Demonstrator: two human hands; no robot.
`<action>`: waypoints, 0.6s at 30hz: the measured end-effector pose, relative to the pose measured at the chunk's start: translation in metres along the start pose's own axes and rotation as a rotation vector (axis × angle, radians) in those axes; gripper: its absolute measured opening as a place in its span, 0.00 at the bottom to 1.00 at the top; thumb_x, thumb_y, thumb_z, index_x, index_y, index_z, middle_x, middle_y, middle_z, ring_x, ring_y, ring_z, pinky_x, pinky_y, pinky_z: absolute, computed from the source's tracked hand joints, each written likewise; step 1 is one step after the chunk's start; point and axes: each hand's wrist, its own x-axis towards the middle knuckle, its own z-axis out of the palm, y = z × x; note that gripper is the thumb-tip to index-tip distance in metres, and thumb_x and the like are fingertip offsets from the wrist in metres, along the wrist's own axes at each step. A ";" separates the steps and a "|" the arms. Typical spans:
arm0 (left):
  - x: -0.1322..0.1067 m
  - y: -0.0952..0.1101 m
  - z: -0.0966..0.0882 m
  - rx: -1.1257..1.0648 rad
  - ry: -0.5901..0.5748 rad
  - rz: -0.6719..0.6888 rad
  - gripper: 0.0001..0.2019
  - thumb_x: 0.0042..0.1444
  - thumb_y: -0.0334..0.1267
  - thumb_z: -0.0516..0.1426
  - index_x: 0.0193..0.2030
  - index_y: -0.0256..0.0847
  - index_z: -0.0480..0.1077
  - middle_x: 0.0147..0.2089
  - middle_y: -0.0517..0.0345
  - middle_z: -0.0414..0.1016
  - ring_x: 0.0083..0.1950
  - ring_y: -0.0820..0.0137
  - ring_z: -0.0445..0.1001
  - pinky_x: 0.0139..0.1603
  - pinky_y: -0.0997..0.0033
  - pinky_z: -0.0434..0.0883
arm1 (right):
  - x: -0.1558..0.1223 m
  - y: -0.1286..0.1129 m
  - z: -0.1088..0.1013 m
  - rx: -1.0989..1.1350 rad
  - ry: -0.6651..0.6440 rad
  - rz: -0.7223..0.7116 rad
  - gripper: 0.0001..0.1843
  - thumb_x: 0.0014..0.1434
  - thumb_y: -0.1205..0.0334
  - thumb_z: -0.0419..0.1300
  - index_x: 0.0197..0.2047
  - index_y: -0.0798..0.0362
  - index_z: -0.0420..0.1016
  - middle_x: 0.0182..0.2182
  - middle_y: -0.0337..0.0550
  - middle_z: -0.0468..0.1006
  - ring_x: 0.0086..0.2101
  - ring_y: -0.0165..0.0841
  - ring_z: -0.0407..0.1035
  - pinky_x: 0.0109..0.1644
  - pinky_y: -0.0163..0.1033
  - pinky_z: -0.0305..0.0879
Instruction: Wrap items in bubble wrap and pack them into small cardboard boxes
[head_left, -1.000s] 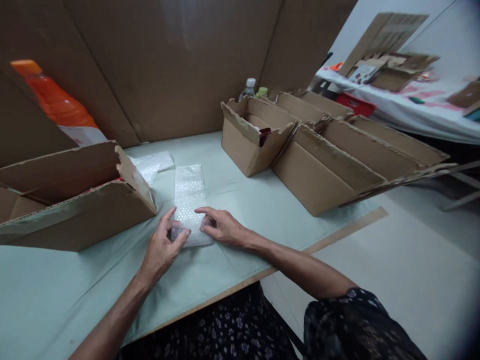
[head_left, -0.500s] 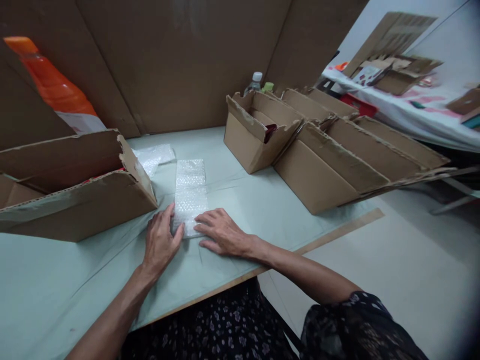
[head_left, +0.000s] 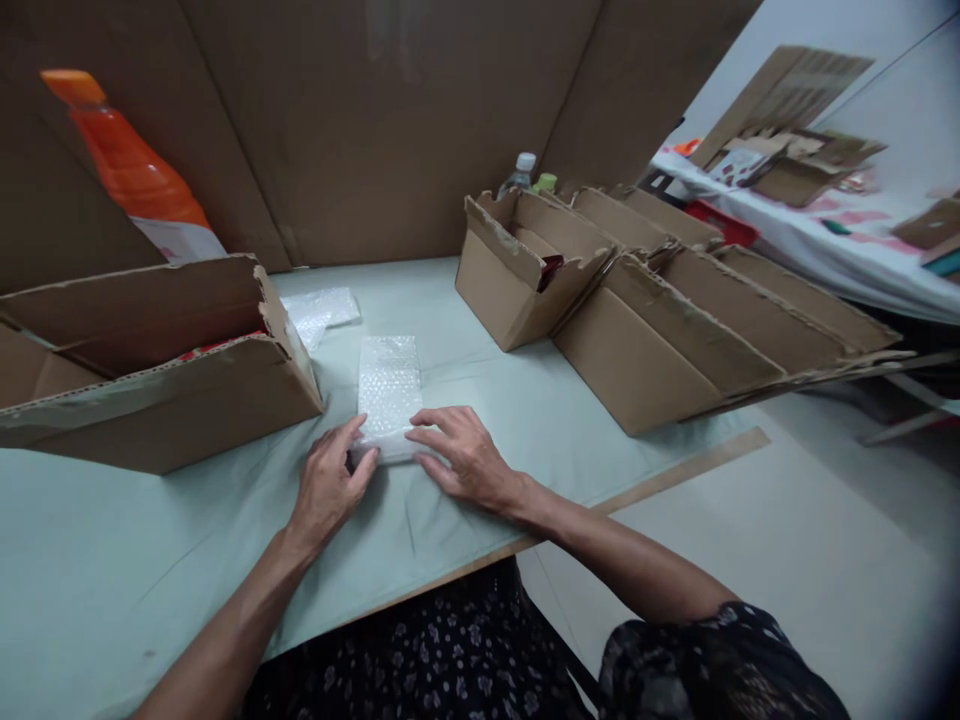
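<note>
A strip of clear bubble wrap (head_left: 390, 385) lies lengthwise on the cloth-covered table. Its near end is folded into a thicker roll, and whether anything is inside cannot be made out. My left hand (head_left: 330, 470) pinches the roll's left end between thumb and fingers. At the right end, my right hand (head_left: 469, 460) has its curled fingers and thumb on the same roll. Beyond the strip, another piece of bubble wrap (head_left: 330, 308) rests beside the left cardboard box (head_left: 240, 405).
On the right stand several open cardboard boxes (head_left: 630, 360), with a clear bottle (head_left: 519, 175) behind them. An orange bottle (head_left: 142, 170) rises behind the left box. A tall cardboard panel (head_left: 420, 130) closes off the back. The table's front edge (head_left: 450, 572) runs close to my body.
The near end of the bubble wrap has been turned over into a roll, so the flat strip is shorter. Both hands now grip the roll's ends. The view has shifted slightly.
</note>
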 end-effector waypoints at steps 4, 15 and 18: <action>0.003 -0.008 0.005 0.040 0.037 0.027 0.21 0.63 0.41 0.58 0.61 0.36 0.69 0.52 0.45 0.77 0.53 0.58 0.76 0.54 0.58 0.74 | -0.001 -0.003 0.007 -0.233 -0.072 -0.109 0.13 0.63 0.62 0.63 0.51 0.53 0.76 0.60 0.56 0.73 0.60 0.48 0.64 0.61 0.56 0.58; 0.004 0.002 -0.003 0.048 0.027 0.216 0.22 0.61 0.39 0.60 0.61 0.38 0.68 0.57 0.42 0.75 0.57 0.56 0.74 0.58 0.54 0.71 | 0.011 0.001 0.015 -0.178 -0.208 -0.056 0.11 0.70 0.66 0.54 0.50 0.54 0.76 0.46 0.49 0.82 0.46 0.41 0.72 0.56 0.51 0.59; 0.000 0.005 -0.008 0.010 -0.038 0.273 0.19 0.60 0.33 0.58 0.59 0.39 0.69 0.48 0.50 0.79 0.49 0.60 0.77 0.53 0.58 0.73 | 0.009 0.003 0.011 -0.003 -0.204 0.062 0.12 0.69 0.65 0.57 0.53 0.53 0.77 0.43 0.46 0.84 0.45 0.39 0.74 0.55 0.48 0.61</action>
